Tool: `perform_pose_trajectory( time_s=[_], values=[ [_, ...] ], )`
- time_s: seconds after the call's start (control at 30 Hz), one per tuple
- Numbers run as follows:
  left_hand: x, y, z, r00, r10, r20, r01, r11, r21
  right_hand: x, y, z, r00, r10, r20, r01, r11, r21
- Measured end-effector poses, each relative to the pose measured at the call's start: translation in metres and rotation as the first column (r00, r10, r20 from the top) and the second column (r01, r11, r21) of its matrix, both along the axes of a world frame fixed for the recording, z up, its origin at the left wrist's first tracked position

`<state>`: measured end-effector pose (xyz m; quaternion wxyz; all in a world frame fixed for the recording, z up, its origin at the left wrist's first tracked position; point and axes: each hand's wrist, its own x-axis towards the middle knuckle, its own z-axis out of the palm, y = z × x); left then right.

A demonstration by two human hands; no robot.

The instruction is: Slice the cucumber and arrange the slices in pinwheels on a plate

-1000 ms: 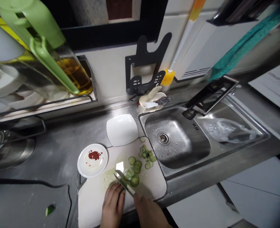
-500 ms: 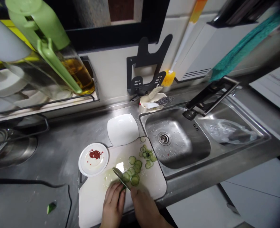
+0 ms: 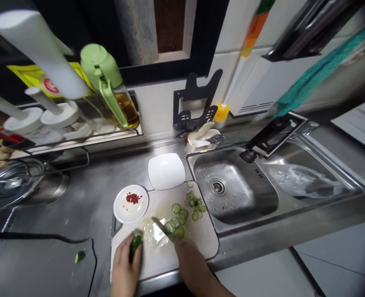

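My left hand (image 3: 125,259) is closed around a dark green piece of cucumber (image 3: 135,242) at the left part of the white cutting board (image 3: 157,264). In my right hand (image 3: 191,260) is a knife (image 3: 163,228), its blade low over the board and pointing up and left. The handle is hidden by my fingers. Right beside the blade lie several cucumber slices (image 3: 178,233). A second cluster of thinner slices (image 3: 197,203) sits near the board's right edge. A white plate with chopped red bits (image 3: 118,206) stands at the board's upper left corner.
A white square dish (image 3: 166,171) stands behind the board. To the right is a steel sink (image 3: 234,185) with a black faucet (image 3: 264,138). A cucumber end (image 3: 80,257) lies on the left counter. A lidded pot (image 3: 50,189) and an oil bottle (image 3: 123,107) are further back.
My left hand has moved left, away from the knife, with the cucumber piece in it. My right hand stays by the slices with the knife. The camera view has shifted.
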<state>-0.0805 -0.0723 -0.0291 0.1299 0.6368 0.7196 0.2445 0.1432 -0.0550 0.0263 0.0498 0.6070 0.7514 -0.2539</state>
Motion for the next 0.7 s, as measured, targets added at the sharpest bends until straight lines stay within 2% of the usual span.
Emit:
perform_pose_trajectory(
  time_s=[0.07, 0.2, 0.37, 0.53, 0.63, 0.7],
  values=[
    [-0.023, 0.004, 0.001, 0.987, 0.148, -0.067, -0.15, 0.988, -0.027, 0.0, 0.001, 0.004, 0.996, 0.027, 0.088, -0.025, 0.999, -0.027],
    [-0.049, 0.01, 0.0, 0.979, 0.184, -0.089, -0.191, 0.978, -0.083, -0.001, 0.001, 0.007, 0.989, 0.055, 0.137, -0.053, 0.998, -0.019],
    [-0.045, 0.014, -0.005, 0.975, 0.212, -0.069, -0.219, 0.968, -0.123, 0.005, 0.0, 0.011, 0.983, 0.099, 0.158, -0.106, 0.994, 0.038],
    [-0.046, 0.014, -0.006, 0.972, 0.223, -0.079, -0.234, 0.957, -0.172, 0.026, 0.001, 0.019, 0.983, 0.137, 0.125, -0.143, 0.989, 0.044],
    [-0.044, 0.012, 0.0, 0.97, 0.21, -0.124, -0.221, 0.972, -0.079, 0.043, 0.003, 0.017, 0.981, 0.146, 0.129, -0.159, 0.983, 0.091],
    [-0.032, 0.013, 0.007, 0.978, 0.164, -0.13, -0.162, 0.986, 0.028, 0.054, 0.004, 0.014, 0.976, 0.16, 0.148, -0.179, 0.976, 0.125]
  ],
)
